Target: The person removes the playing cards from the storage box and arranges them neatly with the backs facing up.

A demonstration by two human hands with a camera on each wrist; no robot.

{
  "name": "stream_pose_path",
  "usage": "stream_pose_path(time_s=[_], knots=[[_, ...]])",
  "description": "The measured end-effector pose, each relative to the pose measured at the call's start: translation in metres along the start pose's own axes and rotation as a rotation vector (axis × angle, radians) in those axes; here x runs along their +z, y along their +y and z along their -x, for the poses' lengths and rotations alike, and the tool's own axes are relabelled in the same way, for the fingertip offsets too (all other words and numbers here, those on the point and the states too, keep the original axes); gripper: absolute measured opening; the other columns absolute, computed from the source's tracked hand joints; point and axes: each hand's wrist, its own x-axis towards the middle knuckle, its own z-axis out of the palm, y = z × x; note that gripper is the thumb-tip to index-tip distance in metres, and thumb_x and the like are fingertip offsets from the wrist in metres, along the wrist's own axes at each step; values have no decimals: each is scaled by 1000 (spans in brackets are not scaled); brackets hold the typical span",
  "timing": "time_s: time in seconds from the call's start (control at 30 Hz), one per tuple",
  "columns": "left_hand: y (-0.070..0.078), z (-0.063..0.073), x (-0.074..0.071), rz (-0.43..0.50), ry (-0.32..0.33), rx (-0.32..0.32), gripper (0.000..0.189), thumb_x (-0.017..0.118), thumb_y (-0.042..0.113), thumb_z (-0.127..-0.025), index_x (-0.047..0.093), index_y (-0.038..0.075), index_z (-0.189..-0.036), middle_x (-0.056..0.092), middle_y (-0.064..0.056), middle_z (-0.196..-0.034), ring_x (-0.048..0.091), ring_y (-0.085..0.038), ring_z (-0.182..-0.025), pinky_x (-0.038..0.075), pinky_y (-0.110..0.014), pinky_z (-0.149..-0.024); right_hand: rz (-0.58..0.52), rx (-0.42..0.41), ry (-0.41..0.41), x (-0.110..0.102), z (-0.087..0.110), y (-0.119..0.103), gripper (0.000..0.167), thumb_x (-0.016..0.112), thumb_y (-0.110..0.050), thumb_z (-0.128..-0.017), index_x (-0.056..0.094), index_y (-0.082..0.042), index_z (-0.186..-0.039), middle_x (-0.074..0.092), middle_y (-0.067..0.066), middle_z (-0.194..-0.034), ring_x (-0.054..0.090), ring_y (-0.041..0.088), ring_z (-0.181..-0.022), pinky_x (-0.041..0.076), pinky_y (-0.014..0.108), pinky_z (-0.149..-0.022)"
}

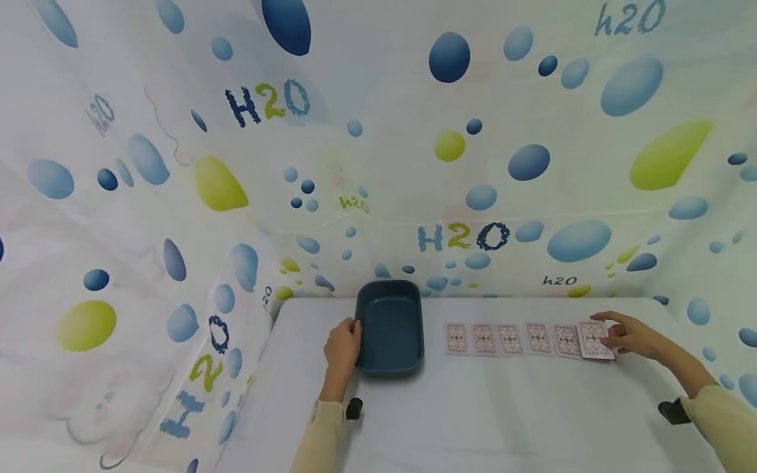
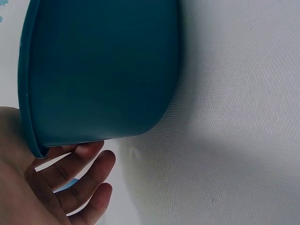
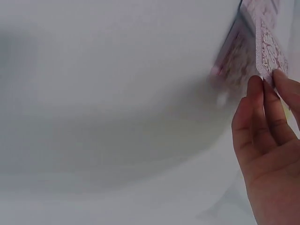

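My left hand [image 1: 343, 345] grips the left rim of a dark blue rectangular plastic tub [image 1: 390, 371]. In the left wrist view the fingers [image 2: 89, 183] of that hand lie against the tub's outer wall [image 2: 103, 79], while the thumb is hidden. On the right, my right hand [image 1: 633, 335] pinches a playing card [image 1: 593, 338] at the right end of a row. The right wrist view has this card [image 3: 272, 51] tilted between thumb and fingertips, raised off the table, its patterned back showing. Another card [image 3: 236, 61] is behind it there.
Several patterned-back playing cards [image 1: 510, 339] lie in a row between the tub and my right hand. They rest on a white-covered table [image 1: 473, 420]. A white curtain [image 1: 390, 164] with blue and green drops rises behind the table's far edge.
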Motion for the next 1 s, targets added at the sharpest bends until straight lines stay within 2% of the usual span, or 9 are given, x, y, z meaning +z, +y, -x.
stream_pose_path(time_s=[0.17,0.33,0.5,0.77,1.0], knots=[[0,3,-3,-6,2,7,31,58,27,-101,56,11,-74,57,-6,-65,48,-21,-55,32,-34,-50,22,42,12,-9,11,19,61,63,-14,-97,30,9,-144,53,10,-94,50,12,-81,50,30,-70],[0,3,-5,-11,-6,-6,31,57,26,-101,57,10,-75,56,-7,-66,48,-21,-56,32,-34,-50,19,39,18,-17,17,33,60,61,-13,-98,28,9,-143,54,12,-98,51,12,-83,51,29,-71],[2,3,-2,-8,-14,-9,31,56,26,-101,57,10,-75,55,-6,-66,48,-20,-56,32,-33,-50,20,25,30,-23,23,44,59,60,-12,-97,28,10,-141,52,11,-96,49,9,-80,50,29,-70],[1,1,1,-4,-1,-5,31,56,26,-101,56,10,-75,54,-6,-64,47,-21,-55,31,-34,-49,36,34,31,-29,26,51,58,59,-11,-97,27,10,-140,48,9,-94,47,10,-80,49,28,-70],[2,1,1,-28,-9,-18,31,55,27,-102,56,11,-75,55,-6,-65,48,-21,-56,32,-34,-50,59,66,55,-28,25,48,57,59,-10,-97,30,9,-142,50,11,-96,47,11,-81,48,28,-69]])
